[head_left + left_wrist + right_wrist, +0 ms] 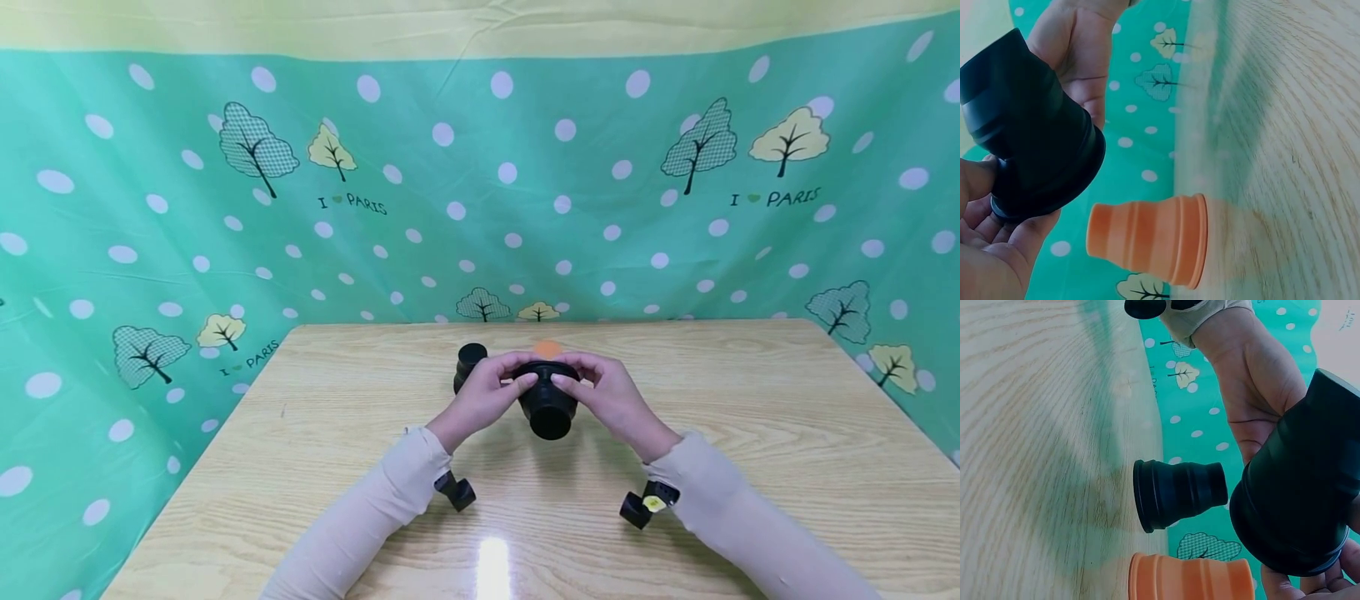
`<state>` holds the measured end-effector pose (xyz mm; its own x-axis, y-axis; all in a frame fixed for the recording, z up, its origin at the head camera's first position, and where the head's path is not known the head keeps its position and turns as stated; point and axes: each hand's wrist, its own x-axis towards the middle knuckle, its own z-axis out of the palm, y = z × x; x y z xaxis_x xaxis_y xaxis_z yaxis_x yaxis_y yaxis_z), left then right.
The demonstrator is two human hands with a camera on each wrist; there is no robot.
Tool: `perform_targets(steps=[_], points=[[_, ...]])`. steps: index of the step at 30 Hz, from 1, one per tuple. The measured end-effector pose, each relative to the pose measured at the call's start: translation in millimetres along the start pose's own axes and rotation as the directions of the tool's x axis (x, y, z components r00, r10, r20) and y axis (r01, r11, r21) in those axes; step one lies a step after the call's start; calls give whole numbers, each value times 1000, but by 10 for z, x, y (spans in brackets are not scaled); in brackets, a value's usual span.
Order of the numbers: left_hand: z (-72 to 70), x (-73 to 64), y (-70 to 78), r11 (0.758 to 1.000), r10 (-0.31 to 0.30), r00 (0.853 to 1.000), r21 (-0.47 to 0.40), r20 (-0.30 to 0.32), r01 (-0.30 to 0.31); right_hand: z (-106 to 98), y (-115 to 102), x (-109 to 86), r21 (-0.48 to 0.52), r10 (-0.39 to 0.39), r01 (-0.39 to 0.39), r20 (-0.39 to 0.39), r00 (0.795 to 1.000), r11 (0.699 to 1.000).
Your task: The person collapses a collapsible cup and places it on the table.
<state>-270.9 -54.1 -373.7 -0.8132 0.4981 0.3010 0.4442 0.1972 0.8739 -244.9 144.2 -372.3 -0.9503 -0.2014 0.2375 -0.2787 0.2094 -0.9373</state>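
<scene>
head view: left hand and right hand both gripping one held black cup near its wide rim, fingers and thumbs closed on it; cup is up off the surface, tilted, narrow end toward the person. orange cup stands rim-down behind it, second black cup likewise, partly hidden by left hand.

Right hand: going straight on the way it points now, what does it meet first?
The black cup that the right hand grips; past it, probably the left hand on the cup's other side. The orange cup shows just beyond, but depth there is unclear.
</scene>
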Motion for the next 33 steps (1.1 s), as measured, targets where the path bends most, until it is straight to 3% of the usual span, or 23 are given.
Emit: perform_targets(steps=[18,28,33], points=[[17,16,-32,997,31,999,71,12,-32,-33,41,-24,-67,-110,109,-5,994,992],[-11,45,-50,1000,-16,1000,13,3,16,-8,113,-7,-57,-142,138,-75,987,989],[-20,62,-31,997,-47,999,-55,-5,46,-6,120,-19,-2,-163,163,-113,980,987]])
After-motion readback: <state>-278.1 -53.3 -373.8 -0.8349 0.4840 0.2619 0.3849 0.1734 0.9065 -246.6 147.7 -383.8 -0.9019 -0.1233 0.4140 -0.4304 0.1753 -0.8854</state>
